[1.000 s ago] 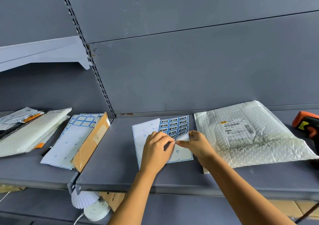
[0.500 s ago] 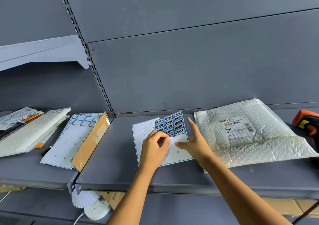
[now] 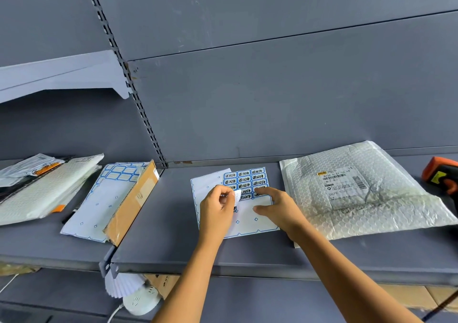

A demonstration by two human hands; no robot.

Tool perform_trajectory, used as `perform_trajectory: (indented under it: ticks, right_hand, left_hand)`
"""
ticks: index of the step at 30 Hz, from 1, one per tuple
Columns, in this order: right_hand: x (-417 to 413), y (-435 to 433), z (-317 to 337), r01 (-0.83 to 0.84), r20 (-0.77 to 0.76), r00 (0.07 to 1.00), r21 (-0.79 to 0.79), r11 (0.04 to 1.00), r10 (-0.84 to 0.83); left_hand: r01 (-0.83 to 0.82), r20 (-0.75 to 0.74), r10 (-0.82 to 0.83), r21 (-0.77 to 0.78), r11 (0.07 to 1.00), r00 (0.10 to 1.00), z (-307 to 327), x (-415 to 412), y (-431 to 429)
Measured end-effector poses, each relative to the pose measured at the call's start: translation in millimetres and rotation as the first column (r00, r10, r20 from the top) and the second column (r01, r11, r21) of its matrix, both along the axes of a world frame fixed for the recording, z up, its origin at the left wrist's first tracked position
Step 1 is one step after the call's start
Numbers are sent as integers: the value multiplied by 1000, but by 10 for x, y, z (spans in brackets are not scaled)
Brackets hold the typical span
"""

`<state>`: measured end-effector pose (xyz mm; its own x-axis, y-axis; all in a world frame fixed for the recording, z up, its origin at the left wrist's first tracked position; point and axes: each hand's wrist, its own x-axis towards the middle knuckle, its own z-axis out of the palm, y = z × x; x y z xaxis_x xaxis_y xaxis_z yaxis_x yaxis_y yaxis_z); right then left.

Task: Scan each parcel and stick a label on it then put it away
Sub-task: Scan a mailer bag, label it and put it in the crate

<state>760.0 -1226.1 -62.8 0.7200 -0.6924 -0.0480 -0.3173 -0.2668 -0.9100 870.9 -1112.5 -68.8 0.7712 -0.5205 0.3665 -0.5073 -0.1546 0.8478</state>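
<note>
- Sheet (image 3: 250, 223): flat white backing paper with a blue scalloped border, lying on the grey metal shelf (image 3: 173, 223). Its far right corner carries a block of blue-framed rectangular stickers with black printed characters. The rest is bare and glossy, dotted with small blue diamonds.
- Label (image 3: 237, 195): one small sticker, lifted off the sheet and curling so its white underside shows. It sits above the sheet's middle, at your left fingertips.
- Left hand (image 3: 215, 208): over the sheet's left half, fingers curled, thumb and fingertips pinching the label.
- Right hand (image 3: 277, 206): over the sheet's right half, fingers straight and spread, grasping nothing. The forefinger tip presses the sheet at the near edge of the sticker block.
- Parcel (image 3: 371, 211): just right of the sheet. It is a translucent white bubble-wrap mailer, dimpled and wrinkled, lying flat. A white waybill (image 3: 342, 184) with a barcode and a yellow tab faces up.
- Scanner (image 3: 441, 176): right of the sheet, beyond the parcel, orange and black, partly out of view.
- Box (image 3: 133, 203): left of the sheet, brown cardboard, thin, tilted on its edge.
- Spare sheet (image 3: 99, 199): left of the sheet, tucked against the box, same blue-bordered paper.
- Mailers (image 3: 37, 191): far left of the sheet, a loose pile of white padded bags.
</note>
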Motion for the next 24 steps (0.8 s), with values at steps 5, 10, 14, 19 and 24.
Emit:
perform_trajectory:
  ticks: [5,10,14,19,24]
  right_hand:
    - [-2,8,7,0,-28,1000,-24,1000,0]
    - [-16,19,43,-31,-47,998,-38,999,29]
    - [5,33,58,-1,-62,998,-87,996,-4]
    - [73,155,180,-5,-74,997,-147,989,-6]
    - [-23,195,432,50,-9,999,-127,991,-52]
  left_hand:
    - [-21,7,21,1,1000,1000,18,-14,10]
    - [-34,10,33,35,999,999,28,-24,7]
    - [-50,30,49,25,998,998,25,-31,-6]
    - [-82,98,82,-2,997,992,14,-12,-9]
    - [-71,303,63,16,997,951,7,-119,3]
